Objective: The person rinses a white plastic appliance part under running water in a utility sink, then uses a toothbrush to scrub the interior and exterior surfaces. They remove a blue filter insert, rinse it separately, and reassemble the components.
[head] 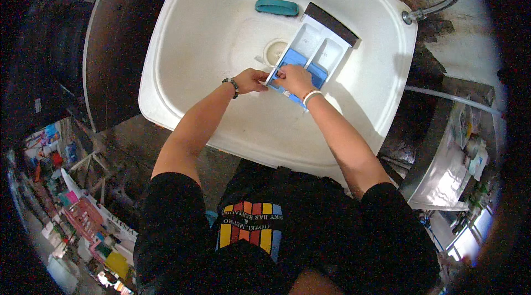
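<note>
A white washing-machine detergent drawer (332, 55) with a dark front panel and a blue insert (316, 74) lies tilted in a white sink (232, 123). My left hand (251, 80) grips the drawer's left side wall near its rear end, thumb and fingertips at the edge. Over the blue section is my right hand (295, 80), its fingers curled at the left rim of the drawer. Its fingertips are partly hidden, as is the part of the insert beneath the palm.
A teal scrubbing brush (277, 7) rests toward the sink's far side. The round drain (274, 52) is left of the drawer. A chrome faucet (431, 2) rises at the back right corner. A pale hose (452, 98) runs along the right; a basket of small items (89, 216) stands lower left.
</note>
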### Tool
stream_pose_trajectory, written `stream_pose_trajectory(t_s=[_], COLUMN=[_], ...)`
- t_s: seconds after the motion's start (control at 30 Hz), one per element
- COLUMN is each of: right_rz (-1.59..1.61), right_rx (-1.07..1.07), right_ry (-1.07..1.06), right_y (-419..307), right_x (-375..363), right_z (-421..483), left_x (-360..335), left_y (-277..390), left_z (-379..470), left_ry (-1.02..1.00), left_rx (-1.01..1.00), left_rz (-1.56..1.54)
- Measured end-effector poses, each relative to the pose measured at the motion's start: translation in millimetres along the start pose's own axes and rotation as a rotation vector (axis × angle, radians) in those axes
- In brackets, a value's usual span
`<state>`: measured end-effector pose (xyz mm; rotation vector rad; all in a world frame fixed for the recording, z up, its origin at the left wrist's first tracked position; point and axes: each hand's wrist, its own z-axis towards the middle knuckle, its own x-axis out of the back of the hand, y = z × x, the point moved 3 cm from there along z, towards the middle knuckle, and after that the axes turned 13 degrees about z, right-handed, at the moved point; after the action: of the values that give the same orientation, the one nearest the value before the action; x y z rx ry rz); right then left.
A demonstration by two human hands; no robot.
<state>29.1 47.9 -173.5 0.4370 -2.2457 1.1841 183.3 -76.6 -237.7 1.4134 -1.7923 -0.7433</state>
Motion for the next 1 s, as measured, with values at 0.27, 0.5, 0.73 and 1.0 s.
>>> stream_pose_trajectory(t_s=[0.27, 0.5, 0.73, 1.0], right_rz=[-0.021, -0.041, 0.111, -0.005], right_rx=[0.195, 0.198, 0.165, 0.033], right_ry=[-0.001, 0.023, 0.216, 0.189], right_y=[-1, -7, -1, 7], right_x=[0, 5, 40, 49], right_z=[2, -2, 11, 35], left_x=[3, 1, 6, 1], left_y=[10, 5, 12, -2], left_z=[-5, -7, -12, -5], left_ry=[0.003, 0.046, 0.014, -0.001], left_rx=[0.004, 0.027, 0.036, 0.052], left_rz=[0.131, 0.104, 0.069, 0.199])
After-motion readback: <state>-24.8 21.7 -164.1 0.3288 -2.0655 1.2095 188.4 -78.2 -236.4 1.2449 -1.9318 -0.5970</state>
